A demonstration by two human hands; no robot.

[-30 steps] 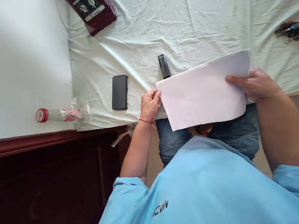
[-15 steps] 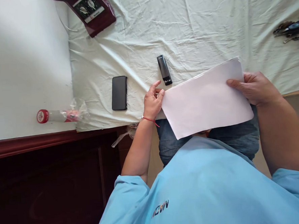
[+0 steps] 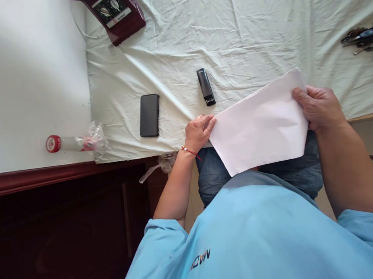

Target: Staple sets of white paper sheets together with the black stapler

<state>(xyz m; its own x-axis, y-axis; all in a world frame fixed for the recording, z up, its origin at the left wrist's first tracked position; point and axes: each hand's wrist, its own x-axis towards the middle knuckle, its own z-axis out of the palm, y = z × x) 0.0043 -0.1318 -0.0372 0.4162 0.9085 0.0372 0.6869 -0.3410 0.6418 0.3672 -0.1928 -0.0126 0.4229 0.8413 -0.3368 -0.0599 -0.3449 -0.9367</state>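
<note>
I hold a stack of white paper sheets [image 3: 258, 126] over the near edge of the cloth-covered table, above my lap. My left hand [image 3: 198, 133] pinches the sheets' left corner. My right hand [image 3: 319, 107] grips the right edge, thumb lying on top. The sheets slope up toward the right. A small black stapler [image 3: 205, 87] lies on the cloth just beyond my left hand, apart from the paper.
A black phone [image 3: 149, 115] lies flat left of the stapler. A maroon device with dials [image 3: 115, 11] sits at the far left of the white cloth [image 3: 230, 31]. A red-capped bottle in plastic wrap [image 3: 74, 143] lies on the white surface. Keys [image 3: 362, 38] rest far right.
The sheets have shifted right and toward me, uncovering the stapler. My left hand let go for a moment, then took the left corner again. My right hand slid along the right edge.
</note>
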